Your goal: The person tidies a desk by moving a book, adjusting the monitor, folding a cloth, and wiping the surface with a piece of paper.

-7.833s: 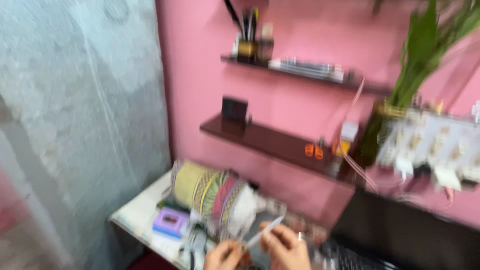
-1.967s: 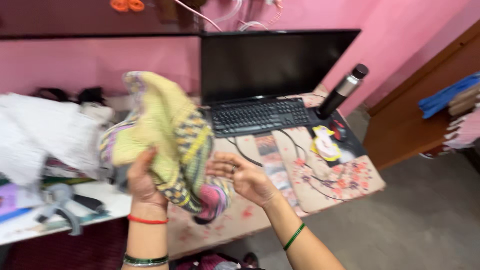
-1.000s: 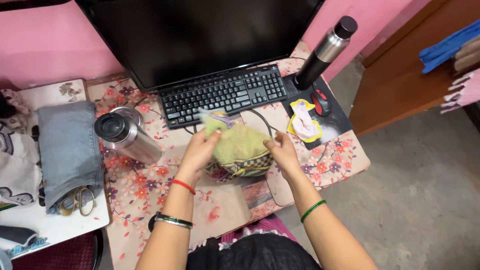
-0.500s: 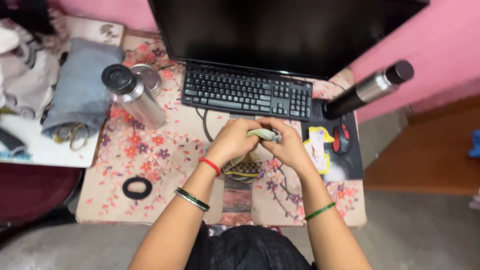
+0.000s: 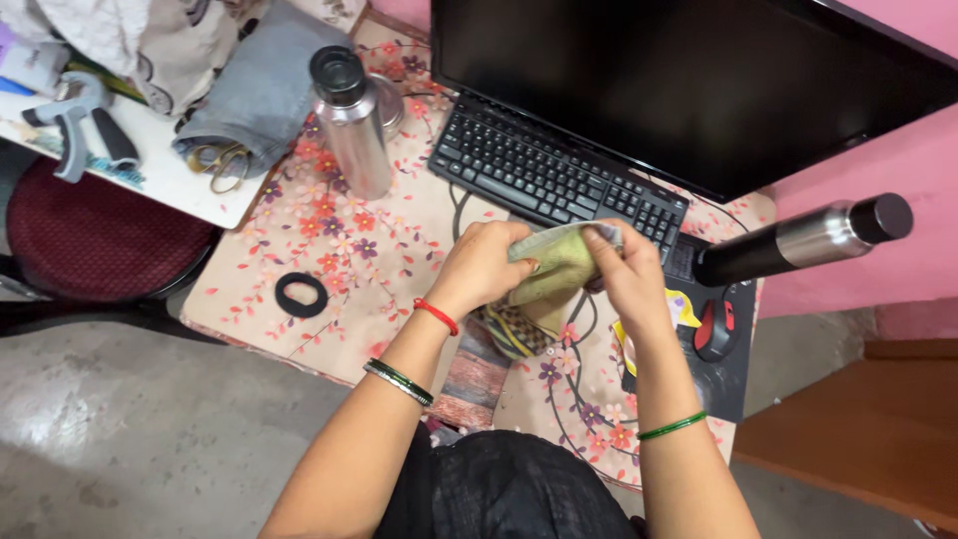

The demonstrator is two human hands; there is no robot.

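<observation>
Both hands met over the front of the table (image 5: 259, 289), just in front of the keyboard (image 5: 554, 180). The left hand (image 5: 484, 265) was clenched around one side of a folded yellow-green cloth (image 5: 559, 265), and the right hand (image 5: 624, 269) gripped its other side, fingers curled over the top edge. The cloth was held up between them, above the flowered table cover; a darker patterned part of it (image 5: 514, 329) hung down to the table beneath the hands.

The left wrist wore two bands, one red (image 5: 436, 315) and one dark green (image 5: 397, 381); the right forearm wore one green bangle (image 5: 672, 427).

One black monitor (image 5: 689, 85) stood behind the single keyboard. There were two steel bottles: one upright with a black cap (image 5: 351, 120) to the left of the keyboard, the other (image 5: 803, 240) at the right, leaning outward in the picture. One red and black mouse (image 5: 715, 329) sat on a dark mat near the right hand. One black ring-shaped band (image 5: 301, 294) lay on the table, well apart from the left hand. At the far left lay one folded grey cloth (image 5: 254, 85), one pair of scissors (image 5: 222, 165) touching it, and one grey hand gripper (image 5: 85, 125). One dark red stool (image 5: 95, 235) stood beneath that corner.
</observation>
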